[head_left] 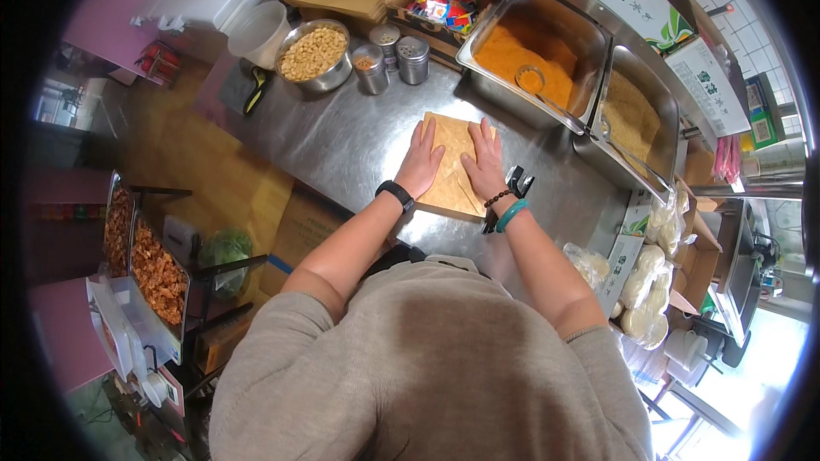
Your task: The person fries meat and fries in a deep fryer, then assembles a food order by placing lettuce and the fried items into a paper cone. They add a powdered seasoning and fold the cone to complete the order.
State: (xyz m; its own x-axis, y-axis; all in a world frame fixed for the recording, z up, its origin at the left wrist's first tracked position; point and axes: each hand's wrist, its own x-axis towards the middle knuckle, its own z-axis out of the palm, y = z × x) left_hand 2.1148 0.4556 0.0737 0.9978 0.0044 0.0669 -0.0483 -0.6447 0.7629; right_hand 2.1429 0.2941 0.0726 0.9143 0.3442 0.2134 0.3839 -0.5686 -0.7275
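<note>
Brown paper bags [453,172] lay in a flat stack on the steel counter [342,141], and we pressed both palms down on them. Our left hand [421,160] lay flat with fingers together on the stack's left half; our right hand [484,162] lay the same way beside it, thumbs nearly meeting. Just right of the stack sat a black clip [512,188]. Beyond the stack stood two metal shakers [391,58] and a bowl of peanuts [314,53].

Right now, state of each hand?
Left hand: open, palm flat on the brown paper bags, gripping nothing.
Right hand: open, flat on the same stack, gripping nothing.
</note>
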